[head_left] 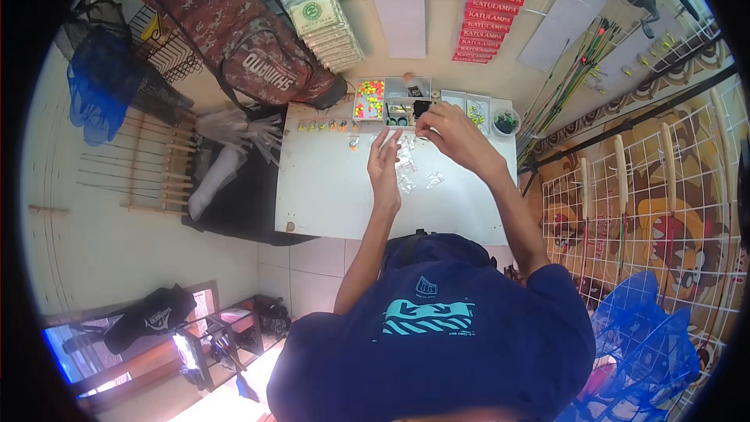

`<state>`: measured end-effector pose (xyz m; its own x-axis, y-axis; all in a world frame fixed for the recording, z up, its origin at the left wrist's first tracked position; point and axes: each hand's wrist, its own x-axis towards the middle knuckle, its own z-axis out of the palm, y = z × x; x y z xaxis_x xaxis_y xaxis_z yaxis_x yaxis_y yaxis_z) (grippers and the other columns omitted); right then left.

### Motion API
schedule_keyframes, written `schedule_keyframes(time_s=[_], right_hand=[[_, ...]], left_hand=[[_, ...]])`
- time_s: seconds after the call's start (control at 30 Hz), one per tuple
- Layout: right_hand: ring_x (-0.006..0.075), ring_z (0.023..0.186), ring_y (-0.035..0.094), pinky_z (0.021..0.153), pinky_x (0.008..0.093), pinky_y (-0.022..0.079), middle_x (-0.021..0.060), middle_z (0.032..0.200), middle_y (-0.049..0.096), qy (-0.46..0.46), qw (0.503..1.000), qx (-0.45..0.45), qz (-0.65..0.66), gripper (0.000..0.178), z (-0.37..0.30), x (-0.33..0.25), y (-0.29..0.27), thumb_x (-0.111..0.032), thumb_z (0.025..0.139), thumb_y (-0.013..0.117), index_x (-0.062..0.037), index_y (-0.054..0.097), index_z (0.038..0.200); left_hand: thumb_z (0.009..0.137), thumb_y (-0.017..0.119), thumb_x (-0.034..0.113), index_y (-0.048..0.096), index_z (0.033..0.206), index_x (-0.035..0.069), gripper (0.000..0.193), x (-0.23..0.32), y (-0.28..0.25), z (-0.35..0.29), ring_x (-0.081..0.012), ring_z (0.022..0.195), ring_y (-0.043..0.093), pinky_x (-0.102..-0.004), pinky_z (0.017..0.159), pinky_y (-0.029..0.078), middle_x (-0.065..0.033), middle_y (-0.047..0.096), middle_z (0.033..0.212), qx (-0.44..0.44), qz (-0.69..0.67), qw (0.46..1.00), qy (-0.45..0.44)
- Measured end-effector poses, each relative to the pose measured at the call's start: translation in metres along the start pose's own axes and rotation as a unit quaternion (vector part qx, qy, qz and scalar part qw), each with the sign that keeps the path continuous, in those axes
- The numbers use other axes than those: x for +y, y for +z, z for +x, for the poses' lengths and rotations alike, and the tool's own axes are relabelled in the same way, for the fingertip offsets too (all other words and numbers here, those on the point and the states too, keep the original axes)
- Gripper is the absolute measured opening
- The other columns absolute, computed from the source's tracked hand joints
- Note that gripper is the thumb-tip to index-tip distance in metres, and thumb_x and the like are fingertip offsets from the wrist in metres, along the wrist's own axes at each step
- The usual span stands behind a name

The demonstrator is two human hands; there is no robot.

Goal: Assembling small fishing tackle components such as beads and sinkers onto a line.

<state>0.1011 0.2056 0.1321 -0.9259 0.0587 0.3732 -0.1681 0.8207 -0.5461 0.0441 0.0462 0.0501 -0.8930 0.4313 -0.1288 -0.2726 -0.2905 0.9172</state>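
Both my hands are over the white table, above small clear plastic bags [434, 179]. My left hand [384, 168] is raised with its fingers stretched upward and slightly apart; no held thing shows in it. Just right of it, my right hand [453, 134] bends down with thumb and fingers pinched together. Whatever lies between those fingertips is too small to make out. A divided tray [420, 84] stands behind the hands, and its left compartment holds orange, yellow and pink beads [369, 100]. Small packets with colourful contents [322, 126] form a row at left, with a single packet [354, 143] nearer me.
Right of the tray are a box with yellow-green pieces [477, 113] and a round tub of dark green pieces [506, 121]. Packets hang on the wall rack [494, 16]. Thin rods [574, 74] lean at right. A camouflage bag [258, 59] hangs at left.
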Motion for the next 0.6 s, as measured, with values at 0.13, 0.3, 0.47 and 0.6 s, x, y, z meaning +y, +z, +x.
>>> schedule_keyframes(time_s=[0.13,0.3,0.47,0.6], right_hand=[[0.0301,0.09,0.058,0.08,0.0401,0.046,0.0119,0.088,0.062,-0.023,0.993,-0.116,-0.021,0.01,0.015,0.006,-0.013,-0.011,0.081,0.065,-0.0022,0.063,0.086],[0.031,0.091,0.06,0.081,0.0406,0.046,0.0132,0.088,0.062,-0.027,0.99,-0.133,-0.037,0.014,0.023,-0.001,-0.025,-0.013,0.082,0.066,-0.0015,0.064,0.09],[0.0339,0.089,0.061,0.086,0.0437,0.045,0.0172,0.086,0.063,-0.011,0.987,-0.161,0.006,0.012,0.034,-0.013,-0.039,-0.011,0.083,0.062,0.0006,0.063,0.084],[0.0321,0.089,0.06,0.079,0.0406,0.045,0.0143,0.087,0.062,-0.024,0.987,-0.156,-0.023,0.013,0.036,-0.01,-0.042,-0.013,0.084,0.063,-0.0009,0.063,0.088]], left_hand=[[0.091,0.062,0.012,0.051,0.127,0.0,0.04,0.014,-0.005,0.016,-0.0177,0.118,0.052,-0.031,0.101,0.037,-0.0132,0.064,0.115,-0.066,0.063,0.994,0.067],[0.08,0.073,0.004,0.064,0.109,-0.004,0.032,0.045,0.005,0.031,-0.0146,0.096,0.064,-0.0277,0.086,0.05,-0.011,0.068,0.102,-0.194,0.155,0.967,0.061],[0.078,0.074,0.002,0.062,0.109,-0.003,0.034,0.057,0.005,0.038,-0.0132,0.088,0.066,-0.0258,0.083,0.051,-0.0096,0.07,0.094,-0.231,0.117,0.965,0.032],[0.08,0.072,0.003,0.06,0.112,0.0,0.035,0.059,0.003,0.039,-0.0131,0.085,0.067,-0.027,0.081,0.049,-0.0091,0.071,0.087,-0.234,0.119,0.965,0.005]])
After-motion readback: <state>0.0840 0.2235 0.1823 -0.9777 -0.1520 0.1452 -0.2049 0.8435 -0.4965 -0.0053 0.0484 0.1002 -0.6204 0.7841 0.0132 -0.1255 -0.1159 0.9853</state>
